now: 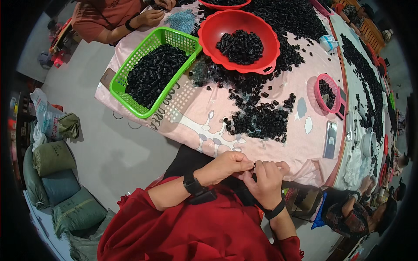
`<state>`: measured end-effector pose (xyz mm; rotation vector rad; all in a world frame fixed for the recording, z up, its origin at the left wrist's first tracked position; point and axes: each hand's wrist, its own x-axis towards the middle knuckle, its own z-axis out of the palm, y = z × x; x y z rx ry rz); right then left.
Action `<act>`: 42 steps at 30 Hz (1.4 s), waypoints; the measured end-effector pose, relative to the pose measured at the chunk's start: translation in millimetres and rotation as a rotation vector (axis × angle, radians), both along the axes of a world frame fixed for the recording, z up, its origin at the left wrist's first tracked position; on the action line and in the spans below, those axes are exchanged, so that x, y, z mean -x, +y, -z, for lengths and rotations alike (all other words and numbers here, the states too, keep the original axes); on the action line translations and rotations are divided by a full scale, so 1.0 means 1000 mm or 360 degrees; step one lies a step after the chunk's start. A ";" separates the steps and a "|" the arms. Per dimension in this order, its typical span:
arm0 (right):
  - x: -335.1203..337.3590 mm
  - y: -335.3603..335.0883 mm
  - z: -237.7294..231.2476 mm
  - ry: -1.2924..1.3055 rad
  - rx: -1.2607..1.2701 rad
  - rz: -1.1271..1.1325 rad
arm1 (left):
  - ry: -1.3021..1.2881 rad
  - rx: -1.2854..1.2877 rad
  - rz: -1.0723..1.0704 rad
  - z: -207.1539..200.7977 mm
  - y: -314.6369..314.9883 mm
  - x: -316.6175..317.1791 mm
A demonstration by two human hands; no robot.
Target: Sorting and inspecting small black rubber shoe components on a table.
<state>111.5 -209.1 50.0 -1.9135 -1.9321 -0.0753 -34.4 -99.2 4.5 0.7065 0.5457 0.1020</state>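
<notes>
Lt grey flr (98,104), sacks (63,185) piled lower L, slatted wood furn. (373,32) upper R.

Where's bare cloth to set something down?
Two patches: pink cloth between the nearer black pile and the phone, and the printed stretch between that pile and the green basket. Crowded: around the red bowl and beyond, under the far black heap.
</notes>
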 end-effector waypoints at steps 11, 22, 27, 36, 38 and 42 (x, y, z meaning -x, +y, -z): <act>-0.012 0.004 -0.001 0.0505 0.0130 0.0021 | 0.0017 0.0197 -0.0105 0.013 0.000 -0.002; -0.030 0.031 0.039 -0.0125 0.0179 0.0196 | 0.0080 0.0340 -0.0305 0.010 0.023 -0.001; -0.037 0.035 0.052 0.0093 -0.0074 0.0198 | 0.0427 -0.0451 -0.0357 0.013 0.035 0.008; -0.045 0.019 0.058 0.0391 -0.0172 0.0485 | 0.0859 -0.2518 -0.0476 0.022 0.042 -0.008; -0.047 0.014 0.064 0.0440 -0.0189 0.0544 | 0.0842 -0.2661 -0.0440 0.025 0.043 -0.009; -0.051 0.011 0.072 0.0411 -0.0158 0.0504 | 0.0801 -0.2668 -0.0450 0.023 0.041 -0.006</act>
